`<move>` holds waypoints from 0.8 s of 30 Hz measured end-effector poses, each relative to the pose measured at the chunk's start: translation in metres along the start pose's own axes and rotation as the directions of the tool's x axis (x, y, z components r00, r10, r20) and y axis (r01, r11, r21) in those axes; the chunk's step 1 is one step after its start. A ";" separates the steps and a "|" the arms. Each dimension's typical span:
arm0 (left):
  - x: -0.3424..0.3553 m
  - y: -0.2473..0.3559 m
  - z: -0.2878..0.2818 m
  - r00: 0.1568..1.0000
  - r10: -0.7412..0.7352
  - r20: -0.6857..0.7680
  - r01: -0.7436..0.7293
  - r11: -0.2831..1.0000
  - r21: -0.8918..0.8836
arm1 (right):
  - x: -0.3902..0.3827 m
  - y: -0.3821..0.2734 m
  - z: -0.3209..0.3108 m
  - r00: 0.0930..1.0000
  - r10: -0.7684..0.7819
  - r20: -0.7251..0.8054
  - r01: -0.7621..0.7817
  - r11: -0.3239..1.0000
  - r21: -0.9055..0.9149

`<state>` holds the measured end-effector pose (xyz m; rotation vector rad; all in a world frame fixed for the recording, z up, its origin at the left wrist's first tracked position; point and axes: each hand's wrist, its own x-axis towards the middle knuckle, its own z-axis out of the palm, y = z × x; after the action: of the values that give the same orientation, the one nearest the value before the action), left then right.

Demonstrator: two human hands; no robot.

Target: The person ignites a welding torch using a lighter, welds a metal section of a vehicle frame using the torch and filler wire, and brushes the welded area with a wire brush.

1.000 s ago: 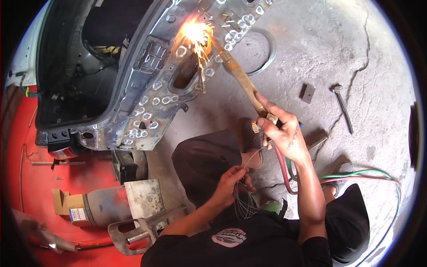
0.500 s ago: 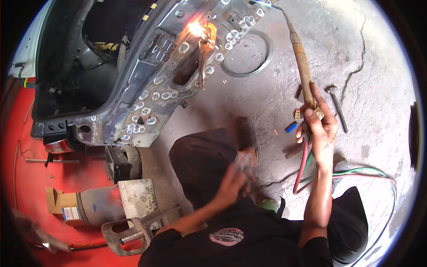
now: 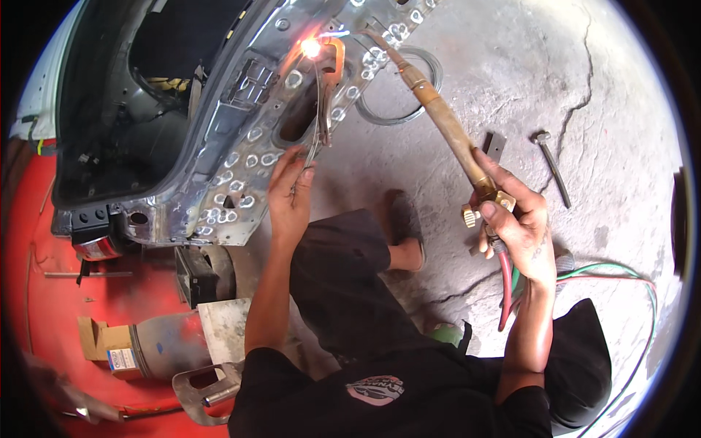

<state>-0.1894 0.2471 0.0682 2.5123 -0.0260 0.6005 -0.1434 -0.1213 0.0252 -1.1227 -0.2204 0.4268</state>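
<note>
My right hand (image 3: pixel 524 226) is closed around the valve end of a brass gas torch (image 3: pixel 447 123). A blue flame points left from the torch's bent tip toward a glowing spot (image 3: pixel 311 48) on a bare metal car body panel (image 3: pixel 266 120). My left hand (image 3: pixel 289 188) pinches thin metal filler wire (image 3: pixel 317 109), which runs up toward that spot. Locking pliers (image 3: pixel 326 120) are clamped to the panel beside the glow; their jaw looks orange in its light. Red and green hoses (image 3: pixel 506 288) trail from the torch below my right hand.
A coil of wire (image 3: pixel 437 91) lies on the concrete beyond the panel. A hammer-like tool (image 3: pixel 553 169) and a flat metal piece (image 3: pixel 494 146) lie to the right. At lower left are a grey cylinder (image 3: pixel 171 342), an opened cardboard box (image 3: pixel 109 339) and a metal frame piece (image 3: pixel 201 394).
My left hand has risen from my lap to the panel, and wire now shows in it. The torch tip has swung down and left, its flame toward the glow. The flying sparks are gone.
</note>
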 end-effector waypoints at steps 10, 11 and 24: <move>0.031 -0.041 0.003 0.999 0.025 -0.027 -0.019 0.981 0.193 | 0.040 0.034 0.028 0.983 0.145 0.112 -0.142 0.989 -0.036; 0.030 -0.041 0.007 0.999 -0.004 -0.040 0.011 0.985 0.170 | 0.043 0.038 0.030 0.984 0.135 0.120 -0.134 0.991 -0.022; 0.043 -0.039 0.012 0.999 0.010 -0.046 -0.001 0.984 0.181 | 0.055 0.050 0.031 0.985 0.120 0.124 -0.130 0.989 0.070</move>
<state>-0.1404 0.2783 0.0572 2.6724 0.0407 0.6920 -0.1165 -0.0533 -0.0092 -1.0383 -0.2364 0.6104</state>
